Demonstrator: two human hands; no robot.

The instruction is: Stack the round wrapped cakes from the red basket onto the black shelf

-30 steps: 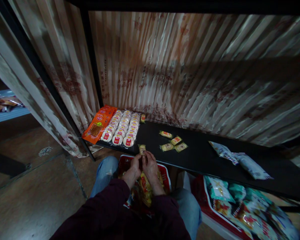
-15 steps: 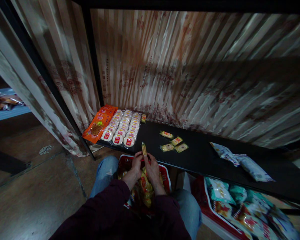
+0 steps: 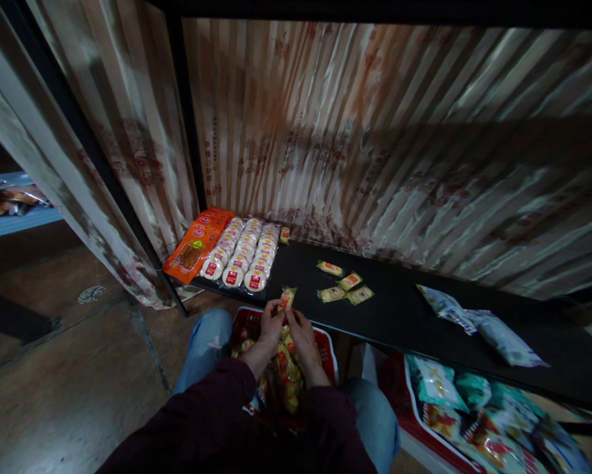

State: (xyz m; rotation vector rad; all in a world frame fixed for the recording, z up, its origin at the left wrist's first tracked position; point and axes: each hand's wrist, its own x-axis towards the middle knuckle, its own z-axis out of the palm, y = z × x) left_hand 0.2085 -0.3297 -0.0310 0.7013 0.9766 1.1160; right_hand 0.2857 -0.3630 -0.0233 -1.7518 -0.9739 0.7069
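Note:
Between the fingertips of my left hand point(image 3: 270, 331) and my right hand point(image 3: 301, 337) is a small yellow wrapped snack point(image 3: 286, 298), its red label facing up. Both hands are closed on it, over a red basket point(image 3: 331, 355) that holds more yellow packets point(image 3: 288, 378). Several similar yellow packets point(image 3: 351, 280) lie on the black shelf point(image 3: 296, 263) just beyond, to the right. One more yellow packet point(image 3: 284, 235) rests at the back, beside rows of round white packaged snacks point(image 3: 245, 253).
Orange bags point(image 3: 197, 245) lie at the shelf's left end. Blue-and-white packets point(image 3: 503, 336) lie on its right part. A second red basket point(image 3: 409, 395) of snack bags stands at the lower right. A striped curtain point(image 3: 325, 131) hangs behind; a black post point(image 3: 187, 112) rises at left.
The held yellow snack has turned from its narrow side to its broad, labelled face. My hands have shifted slightly around it.

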